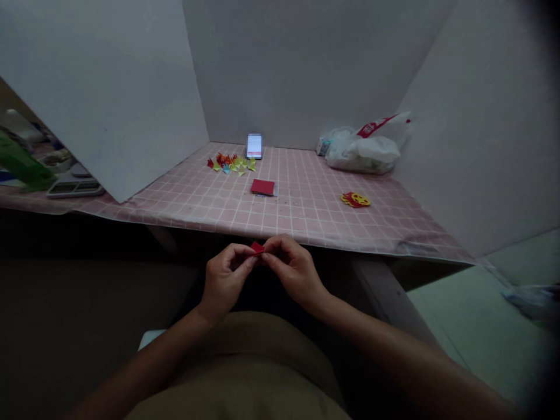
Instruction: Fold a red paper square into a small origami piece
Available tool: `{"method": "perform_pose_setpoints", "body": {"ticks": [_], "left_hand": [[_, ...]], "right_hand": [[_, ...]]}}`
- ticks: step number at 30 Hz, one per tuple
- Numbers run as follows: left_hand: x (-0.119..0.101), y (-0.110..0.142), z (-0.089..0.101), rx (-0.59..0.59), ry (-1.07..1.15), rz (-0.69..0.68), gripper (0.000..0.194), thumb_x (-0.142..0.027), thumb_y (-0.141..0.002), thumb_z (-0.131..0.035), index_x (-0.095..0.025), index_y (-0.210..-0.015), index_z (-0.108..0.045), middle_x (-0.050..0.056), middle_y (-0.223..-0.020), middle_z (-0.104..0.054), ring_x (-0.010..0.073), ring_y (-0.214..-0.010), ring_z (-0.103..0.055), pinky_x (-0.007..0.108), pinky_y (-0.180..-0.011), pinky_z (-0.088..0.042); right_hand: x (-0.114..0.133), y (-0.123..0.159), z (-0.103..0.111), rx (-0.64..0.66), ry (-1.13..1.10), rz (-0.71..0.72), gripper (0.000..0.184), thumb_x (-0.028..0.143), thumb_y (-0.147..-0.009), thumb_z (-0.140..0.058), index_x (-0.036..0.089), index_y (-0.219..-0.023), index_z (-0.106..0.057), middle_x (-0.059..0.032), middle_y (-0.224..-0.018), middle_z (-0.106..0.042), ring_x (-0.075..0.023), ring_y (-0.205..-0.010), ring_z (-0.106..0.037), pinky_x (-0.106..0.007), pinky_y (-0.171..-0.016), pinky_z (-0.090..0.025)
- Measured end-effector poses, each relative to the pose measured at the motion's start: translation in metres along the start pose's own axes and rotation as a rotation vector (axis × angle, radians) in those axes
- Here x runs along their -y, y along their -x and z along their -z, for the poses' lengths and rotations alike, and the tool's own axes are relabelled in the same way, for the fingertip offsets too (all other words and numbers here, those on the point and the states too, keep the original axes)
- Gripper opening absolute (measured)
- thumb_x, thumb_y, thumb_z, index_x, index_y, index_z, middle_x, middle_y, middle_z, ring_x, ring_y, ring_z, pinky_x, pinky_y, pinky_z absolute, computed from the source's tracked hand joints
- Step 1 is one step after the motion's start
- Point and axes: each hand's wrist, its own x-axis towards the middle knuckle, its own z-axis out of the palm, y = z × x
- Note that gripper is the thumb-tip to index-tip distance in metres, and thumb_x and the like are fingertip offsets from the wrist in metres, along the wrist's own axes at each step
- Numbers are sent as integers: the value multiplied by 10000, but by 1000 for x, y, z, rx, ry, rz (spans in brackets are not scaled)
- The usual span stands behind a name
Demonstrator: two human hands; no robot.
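A small folded piece of red paper (258, 248) is pinched between both my hands, just in front of the table's near edge. My left hand (225, 279) grips its left side with thumb and forefinger. On the right side, my right hand (294, 271) holds it the same way, its fingertips close to the left ones. The fingers partly hide the paper. Beyond my hands, a stack of square paper (263, 186) with a red sheet on top lies on the table. Several small folded paper pieces (231, 163) in red, orange, yellow and blue are grouped farther back.
A phone (254, 146) stands upright at the back of the pink checked table (306, 219). Yellow and red cut-out shapes (356, 199) lie to the right, before a white plastic bag (365, 151). White panels (301, 70) enclose the back and sides. A scale (74, 185) sits far left.
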Motion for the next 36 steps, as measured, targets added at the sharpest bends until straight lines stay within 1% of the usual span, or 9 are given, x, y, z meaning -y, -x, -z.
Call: {"method": "perform_pose_setpoints", "body": {"ticks": [2,5,10,14,17,23,29,32,36], "left_hand": [[-1,-1,0,-5,56,35,74,-243,-788,-742,-187,-827,-714,10,-785,-740,150,-717,-688,241,-681,-557],[-2,-2,0,24,107,78,86,-247,-779,-748,-180,-826,-718,12,-778,-740,152,-714,-692,246,-684,-563],[-3,-3,3,115,156,115,121,-261,-787,-746,-179,-875,-758,24,-815,-764,161,-735,-704,259,-706,-573],[-5,-5,6,152,185,133,105,-250,-796,-743,-181,-870,-771,16,-756,-758,154,-715,-698,255,-707,-565],[-7,-5,6,146,189,148,83,-238,-790,-746,-176,-840,-768,14,-720,-750,152,-688,-691,255,-688,-557],[-8,-5,5,117,152,137,58,-228,-769,-755,-173,-785,-752,10,-680,-738,154,-655,-684,257,-657,-554],[-5,-4,5,100,138,117,44,-218,-757,-747,-175,-766,-747,15,-684,-740,152,-648,-685,250,-640,-549],[-4,-4,6,104,111,95,41,-213,-757,-738,-173,-765,-747,17,-697,-742,152,-655,-684,247,-641,-544],[-5,-3,5,145,78,99,51,-220,-770,-734,-171,-762,-744,19,-697,-740,148,-657,-679,241,-640,-533]], "right_hand": [[-2,0,0,13,-44,-2,65,170,-868,-646,216,-898,-611,-13,-853,-636,-153,-774,-611,-298,-711,-511],[-2,0,0,56,-75,3,76,147,-882,-609,216,-912,-600,1,-812,-636,-140,-730,-620,-286,-684,-515],[3,1,2,67,23,34,93,119,-886,-580,208,-893,-607,-2,-799,-639,-138,-724,-627,-282,-671,-514],[6,0,3,79,24,35,88,120,-885,-587,203,-882,-615,-1,-789,-644,-135,-716,-626,-277,-664,-513],[6,-1,3,93,-13,10,75,130,-882,-593,200,-876,-620,1,-776,-647,-128,-692,-622,-269,-645,-510],[4,-1,2,107,-116,-65,35,156,-865,-617,191,-866,-620,6,-750,-657,-120,-647,-620,-259,-615,-517],[2,-2,3,131,-126,-68,22,180,-869,-635,197,-870,-621,1,-771,-657,-127,-666,-623,-266,-623,-519],[3,-3,4,140,-45,-31,35,176,-871,-660,198,-867,-633,-6,-796,-655,-144,-723,-632,-279,-653,-512],[4,-4,6,130,80,86,129,135,-892,-642,208,-787,-632,-4,-790,-624,-153,-768,-610,-294,-706,-489]]}}
